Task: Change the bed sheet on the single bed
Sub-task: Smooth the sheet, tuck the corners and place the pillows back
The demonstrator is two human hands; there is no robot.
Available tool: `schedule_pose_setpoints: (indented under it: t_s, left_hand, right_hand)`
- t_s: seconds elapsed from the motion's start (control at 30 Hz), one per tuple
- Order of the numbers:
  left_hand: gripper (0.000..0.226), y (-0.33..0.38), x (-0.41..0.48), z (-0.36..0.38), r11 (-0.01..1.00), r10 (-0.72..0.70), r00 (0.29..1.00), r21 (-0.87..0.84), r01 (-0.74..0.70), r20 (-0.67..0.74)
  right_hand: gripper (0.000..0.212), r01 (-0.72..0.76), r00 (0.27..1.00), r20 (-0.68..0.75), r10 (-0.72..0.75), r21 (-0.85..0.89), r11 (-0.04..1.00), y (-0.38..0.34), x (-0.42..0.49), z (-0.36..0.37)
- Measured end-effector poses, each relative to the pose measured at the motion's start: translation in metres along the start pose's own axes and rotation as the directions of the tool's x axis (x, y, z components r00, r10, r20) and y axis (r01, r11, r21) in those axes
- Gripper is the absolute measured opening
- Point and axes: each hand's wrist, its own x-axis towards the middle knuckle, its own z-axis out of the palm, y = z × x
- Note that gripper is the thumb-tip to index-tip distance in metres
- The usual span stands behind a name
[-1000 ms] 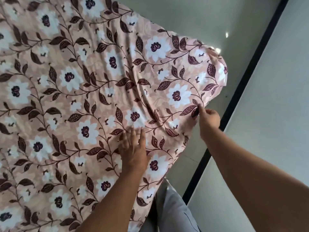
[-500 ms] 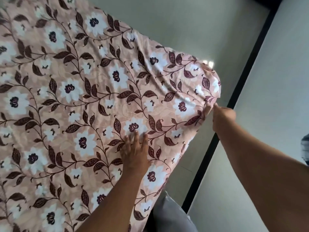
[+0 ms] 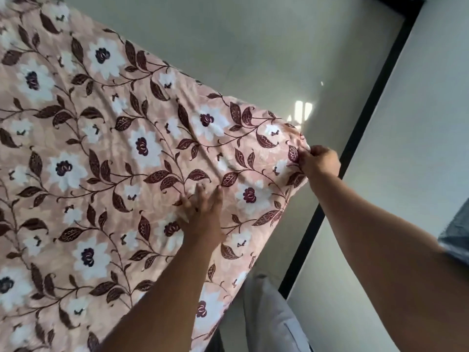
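A pink bed sheet [image 3: 106, 158] with white flowers and dark maroon leaves covers the mattress and fills the left of the view. My left hand [image 3: 203, 217] lies flat on it, fingers straight, pressing the fabric near the bed's near corner. My right hand [image 3: 318, 161] pinches the sheet's edge at the rounded corner, fingers curled round the cloth. Folds run in the fabric from that corner toward my left hand. The mattress underneath is hidden by the sheet.
A pale glossy floor [image 3: 253, 54] lies beyond the bed. A black strip [image 3: 355, 138] runs diagonally between floor and a light wall [image 3: 418, 138] on the right. My grey trouser leg [image 3: 271, 318] shows below the bed edge.
My right hand has moved along the sheet's edge to the rounded corner and pulled the cloth taut there. My left hand stays flat on the sheet. The view has tilted.
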Motion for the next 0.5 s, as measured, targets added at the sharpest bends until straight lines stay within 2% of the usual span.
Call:
schedule_pose_setpoints:
  t_s: [0.13,0.3,0.43,0.5]
  left_hand:
    - [0.131,0.001,0.016,0.001,1.0,-0.021,0.998,0.012,0.02,0.061]
    - [0.134,-0.008,0.019,-0.006,1.0,0.004,0.993,-0.011,-0.003,0.116]
    - [0.133,-0.007,0.018,-0.008,1.0,-0.012,0.992,0.02,0.009,0.125]
    - [0.135,-0.003,0.015,-0.004,0.998,-0.038,0.994,0.057,0.033,0.106]
  right_hand:
    - [0.03,-0.056,0.998,0.038,0.056,-0.01,0.998,0.0,0.03,0.001]
    - [0.019,-0.219,0.975,0.046,0.216,0.08,0.972,-0.01,0.053,-0.001]
    - [0.018,-0.317,0.947,-0.015,0.322,0.145,0.937,-0.023,0.06,-0.009]
    - [0.019,-0.334,0.924,-0.145,0.353,0.138,0.932,-0.021,0.068,-0.012]
